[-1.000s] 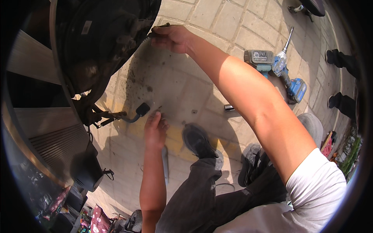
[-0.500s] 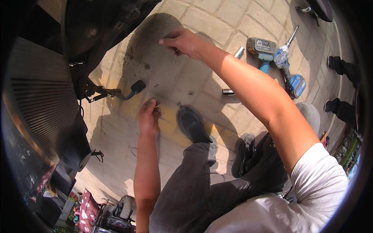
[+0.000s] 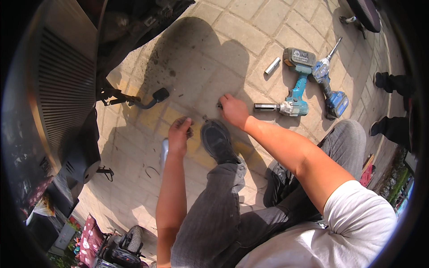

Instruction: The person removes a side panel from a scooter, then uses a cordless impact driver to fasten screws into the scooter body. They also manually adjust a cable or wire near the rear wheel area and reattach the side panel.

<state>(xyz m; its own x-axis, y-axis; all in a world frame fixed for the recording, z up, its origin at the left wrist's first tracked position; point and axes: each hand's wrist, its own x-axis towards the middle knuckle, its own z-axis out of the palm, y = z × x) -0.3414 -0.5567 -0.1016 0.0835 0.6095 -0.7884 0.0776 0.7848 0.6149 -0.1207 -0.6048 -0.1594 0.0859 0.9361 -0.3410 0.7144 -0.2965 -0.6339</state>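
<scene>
1. Since the earlier frames, the right hand (image 3: 233,110) has been brought down from the dark vehicle body (image 3: 67,89) at the upper left to the paving (image 3: 210,53), and the view has tipped further downward.
2. Grey rectangular paving stones are seen under strong sunlight, with a faded yellow band (image 3: 170,117) painted across them and a broad shadow above the hands.
3. A ribbed metal panel of the vehicle is seen along the left edge, and a black foot pedal (image 3: 159,94) juts out from it over the stones.
4. The right arm is stretched forward, its fingers curled down onto a small dark part (image 3: 219,106) on the ground; whether the part is gripped cannot be told.
5. The left hand (image 3: 179,134) is held loosely curled just above the paving, beside the toe of a black shoe (image 3: 217,142); whether anything is held in it cannot be told.
6. The hands are kept apart, with the shoe toe between them.
7. Two blue power tools (image 3: 297,87) are laid on the stones to the right, a silver socket (image 3: 272,65) beside them.
</scene>
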